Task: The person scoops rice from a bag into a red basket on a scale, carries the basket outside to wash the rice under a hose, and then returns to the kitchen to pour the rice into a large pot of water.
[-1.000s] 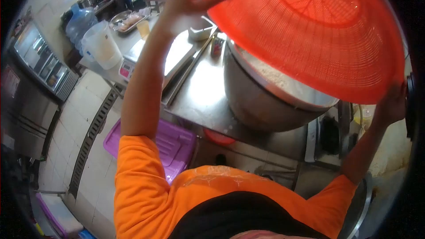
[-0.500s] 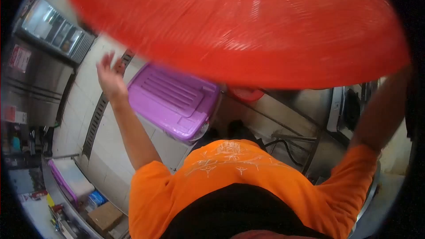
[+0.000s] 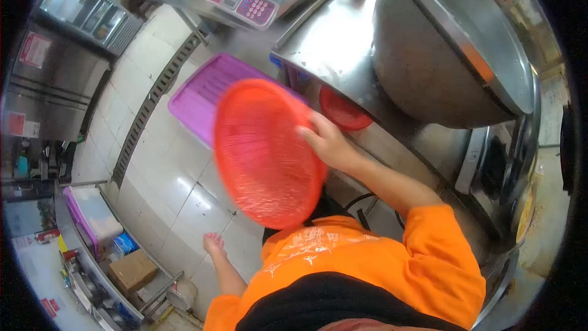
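My right hand grips the rim of a red plastic basket, which hangs tilted on its side in front of my body. Its thumb lies over the rim. Low on the left, beside my orange shirt, my left hand hangs over the tiled floor, away from the basket; its fingers look curled and small, and I cannot make out whether they hold anything. Behind the basket is a purple lid, partly hidden by it.
A large metal wok stands at the right beside a steel counter. Beyond are a weighing scale and a second red basket under the counter. A cardboard box sits on a shelf at the lower left.
The red basket has come down from close above the view to before my body, uncovering the wok and scale. My left hand has dropped lower and nearer my side.
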`<state>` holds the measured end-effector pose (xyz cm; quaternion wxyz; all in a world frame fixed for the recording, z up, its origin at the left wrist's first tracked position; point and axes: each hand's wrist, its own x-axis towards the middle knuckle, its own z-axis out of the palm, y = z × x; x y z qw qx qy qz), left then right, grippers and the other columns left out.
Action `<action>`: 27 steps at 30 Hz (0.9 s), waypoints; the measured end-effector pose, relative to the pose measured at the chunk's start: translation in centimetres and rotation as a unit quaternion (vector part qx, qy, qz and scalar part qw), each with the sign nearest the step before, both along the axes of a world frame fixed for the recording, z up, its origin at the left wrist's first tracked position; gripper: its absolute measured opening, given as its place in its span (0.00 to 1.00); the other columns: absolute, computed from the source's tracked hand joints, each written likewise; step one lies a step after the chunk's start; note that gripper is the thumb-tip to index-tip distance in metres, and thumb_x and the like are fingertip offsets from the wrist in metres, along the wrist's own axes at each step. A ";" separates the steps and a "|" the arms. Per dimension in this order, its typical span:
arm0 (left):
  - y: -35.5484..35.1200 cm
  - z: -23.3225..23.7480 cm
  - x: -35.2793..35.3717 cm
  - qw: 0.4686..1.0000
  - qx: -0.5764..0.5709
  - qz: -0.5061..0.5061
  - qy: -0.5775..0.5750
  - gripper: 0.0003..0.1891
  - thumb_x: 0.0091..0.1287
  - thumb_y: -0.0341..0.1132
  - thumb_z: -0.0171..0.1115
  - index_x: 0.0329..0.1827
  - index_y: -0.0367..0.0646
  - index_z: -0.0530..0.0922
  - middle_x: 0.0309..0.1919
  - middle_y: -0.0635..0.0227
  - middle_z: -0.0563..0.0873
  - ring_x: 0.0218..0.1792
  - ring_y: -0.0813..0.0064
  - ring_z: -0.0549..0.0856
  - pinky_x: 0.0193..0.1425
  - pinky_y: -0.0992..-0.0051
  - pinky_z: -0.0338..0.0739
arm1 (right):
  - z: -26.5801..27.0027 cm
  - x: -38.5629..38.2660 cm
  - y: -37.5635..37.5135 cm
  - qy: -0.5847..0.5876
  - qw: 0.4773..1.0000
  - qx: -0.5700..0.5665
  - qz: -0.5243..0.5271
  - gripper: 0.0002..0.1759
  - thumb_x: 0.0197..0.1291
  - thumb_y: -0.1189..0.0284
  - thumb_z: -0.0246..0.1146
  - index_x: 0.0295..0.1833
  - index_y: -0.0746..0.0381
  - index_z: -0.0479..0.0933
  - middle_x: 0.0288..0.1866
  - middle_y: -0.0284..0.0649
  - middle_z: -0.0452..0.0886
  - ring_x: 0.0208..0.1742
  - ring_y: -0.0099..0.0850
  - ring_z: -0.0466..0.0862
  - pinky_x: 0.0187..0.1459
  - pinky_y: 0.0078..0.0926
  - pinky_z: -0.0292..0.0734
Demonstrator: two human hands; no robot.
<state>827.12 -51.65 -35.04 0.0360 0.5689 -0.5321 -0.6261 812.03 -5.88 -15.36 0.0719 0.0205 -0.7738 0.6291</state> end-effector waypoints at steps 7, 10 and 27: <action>5.8 -0.9 2.6 0.941 -0.114 -0.268 -0.172 0.11 0.62 0.38 0.50 0.38 0.38 0.71 0.28 0.63 0.79 0.21 0.75 0.77 0.18 0.81 0.66 | -10.8 15.0 9.8 -0.341 0.924 0.094 -0.147 0.21 0.59 0.66 0.54 0.54 0.67 0.65 0.50 0.48 0.72 0.52 0.38 0.72 0.53 0.32 0.66; 7.6 -1.6 3.0 0.892 -0.141 -0.395 -0.171 0.11 0.62 0.36 0.51 0.37 0.35 0.73 0.28 0.62 0.80 0.22 0.74 0.79 0.23 0.77 0.75 | -21.9 20.1 15.4 -0.459 0.836 0.224 -0.200 0.27 0.60 0.60 0.52 0.59 0.67 0.63 0.57 0.52 0.69 0.58 0.44 0.69 0.58 0.36 0.62; 9.5 -4.4 -0.9 0.769 -0.146 -0.575 -0.237 0.13 0.61 0.36 0.54 0.36 0.31 0.74 0.24 0.57 0.81 0.24 0.70 0.82 0.27 0.74 0.79 | -40.3 10.3 24.2 -0.185 0.635 -0.463 -0.590 0.27 0.60 0.61 0.57 0.60 0.63 0.60 0.60 0.38 0.63 0.56 0.37 0.69 0.48 0.33 0.77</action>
